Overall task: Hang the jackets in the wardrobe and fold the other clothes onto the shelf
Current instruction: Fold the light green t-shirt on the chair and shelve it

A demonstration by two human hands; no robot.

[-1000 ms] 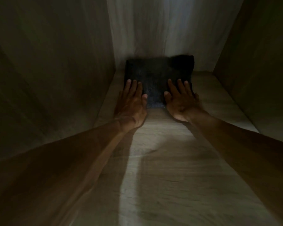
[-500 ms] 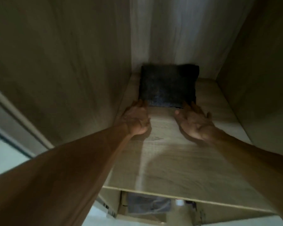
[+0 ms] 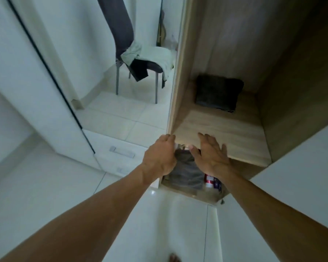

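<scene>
Risk, shelf: the folded cloth (image 3: 218,93) lies at the back of the shelf (image 3: 225,129), 1 corner bulging; a second piece pushed in against it could probably shove it askew or undo the fold.
Risk, wardrobe: the left hand (image 3: 160,156) is right at the front edge of the wardrobe (image 3: 180,72) side panel; a quick swing toward the chair could knock knuckles on it.
Risk, sorting: 2 garments lie tangled on the chair (image 3: 121,35), a pale one (image 3: 153,55) over a dark one (image 3: 139,69); pulling 1 could likely drag the other to the floor.
Left hand: released, fingers loosely curled, holding nothing; whether it touches the shelf corner I cannot tell.
Right hand (image 3: 210,154): released, fingers straight and spread, palm down over the shelf's front edge, holding nothing; contact unclear.
Task's things: 1 cloth on the shelf, well apart from both hands; the chair's 2 garments not yet handled.
</scene>
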